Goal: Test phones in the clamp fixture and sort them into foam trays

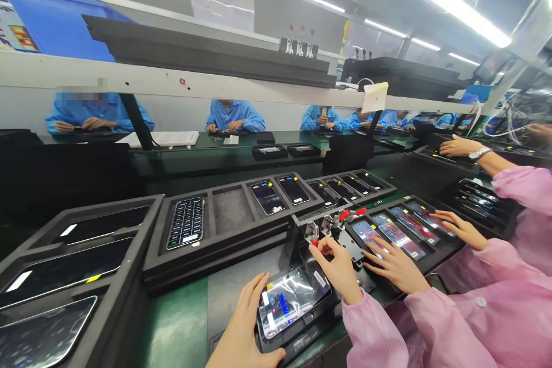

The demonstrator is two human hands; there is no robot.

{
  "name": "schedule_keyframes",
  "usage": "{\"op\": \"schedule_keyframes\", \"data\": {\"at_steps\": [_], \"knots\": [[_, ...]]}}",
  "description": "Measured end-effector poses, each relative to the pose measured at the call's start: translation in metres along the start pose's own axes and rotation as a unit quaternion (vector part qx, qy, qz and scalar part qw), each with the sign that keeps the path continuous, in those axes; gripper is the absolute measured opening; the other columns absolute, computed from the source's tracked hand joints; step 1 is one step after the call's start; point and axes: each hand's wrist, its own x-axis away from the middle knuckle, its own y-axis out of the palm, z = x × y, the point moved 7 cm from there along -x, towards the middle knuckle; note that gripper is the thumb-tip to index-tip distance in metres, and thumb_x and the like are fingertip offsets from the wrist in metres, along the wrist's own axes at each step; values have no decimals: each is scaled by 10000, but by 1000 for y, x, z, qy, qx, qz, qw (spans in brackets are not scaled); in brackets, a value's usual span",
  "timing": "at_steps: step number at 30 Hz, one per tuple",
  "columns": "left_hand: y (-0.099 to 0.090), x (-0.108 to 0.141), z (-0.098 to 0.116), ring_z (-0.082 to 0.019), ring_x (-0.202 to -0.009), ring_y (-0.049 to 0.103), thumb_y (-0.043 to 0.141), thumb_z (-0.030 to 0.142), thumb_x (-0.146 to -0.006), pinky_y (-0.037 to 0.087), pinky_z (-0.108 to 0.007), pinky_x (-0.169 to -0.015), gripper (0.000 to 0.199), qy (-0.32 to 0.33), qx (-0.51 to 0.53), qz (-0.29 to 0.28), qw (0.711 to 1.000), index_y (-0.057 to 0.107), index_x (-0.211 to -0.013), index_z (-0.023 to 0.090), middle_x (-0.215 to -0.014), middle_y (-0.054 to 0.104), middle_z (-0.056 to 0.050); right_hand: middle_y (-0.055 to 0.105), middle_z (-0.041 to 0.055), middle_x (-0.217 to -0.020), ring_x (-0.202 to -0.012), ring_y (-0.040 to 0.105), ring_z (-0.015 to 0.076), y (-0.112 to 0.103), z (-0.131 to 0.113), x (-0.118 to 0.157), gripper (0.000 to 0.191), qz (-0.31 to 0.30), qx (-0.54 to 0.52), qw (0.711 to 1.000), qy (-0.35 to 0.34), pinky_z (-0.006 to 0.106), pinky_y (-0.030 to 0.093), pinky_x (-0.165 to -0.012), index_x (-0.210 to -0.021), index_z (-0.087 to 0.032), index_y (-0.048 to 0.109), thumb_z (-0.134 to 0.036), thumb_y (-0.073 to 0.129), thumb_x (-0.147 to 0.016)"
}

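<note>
Well, at the left end of the green bench (172, 313) sits a foam tray (127, 282), dark-screened phones (47, 333) lying in its slots. Beyond its right edge comes a second tray (215, 263), with a tile-screened handset (186, 223) near its left edge and two dark handsets (267, 196) toward its right end. Closer to the bench's front edge, the person's left hand (245, 322) curves around the left end of a black fixture (302, 340), thumb along the near edge, bracing it rather than clenched. The lit phone (293, 302) lies face up on that fixture. Just past the fixture's far edge, the right hand (340, 270) has thumb and forefinger at the red tip of a metal clamp (311, 231), seemingly pinching it. I take this for the clamp-working step; whether the lever is being pressed or freed, I cannot tell. The next move, I'd judge, calls for a steady left hand and a controlled push or pull on the lever, sparing the glass. Farther right, a co-worker's hand (394, 267) spreads over a row of bright-screened phones (416, 224).
</note>
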Motion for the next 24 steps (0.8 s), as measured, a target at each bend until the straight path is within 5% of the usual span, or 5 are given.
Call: {"op": "schedule_keyframes", "data": {"at_steps": [6,10,18,24], "knots": [[2,-1,2,-297,-1331,198,672,163,-560,205,-486,-1097,999,8,-30,7,999,144,-1398,289,-1439,213,-63,604,-29,-1140,-1131,511,253,6,54,49,303,-58,113,992,10,504,385,-983,-1086,-294,609,-400,423,-871],[2,0,3,-292,-1328,207,666,174,-561,222,-467,-1096,978,15,-53,10,998,160,-1393,267,-1434,224,-65,566,-11,-1199,-1158,478,296,7,82,70,376,-58,141,987,48,556,342,-990,-1149,-276,582,-446,389,-874],[3,0,4,-289,-1334,192,652,181,-576,217,-470,-1100,977,15,-64,2,998,122,-1394,251,-1445,200,-77,635,-11,-1069,-1092,523,235,6,61,35,421,-15,17,997,67,476,438,-878,-989,-266,640,-580,418,-817],[5,0,1,-294,-1334,188,650,175,-570,216,-474,-1101,981,13,-73,1,997,120,-1392,257,-1447,191,-76,590,-24,-1162,-1149,487,273,7,59,42,326,-24,104,993,44,506,398,-923,-1082,-302,602,-466,456,-842]]}}
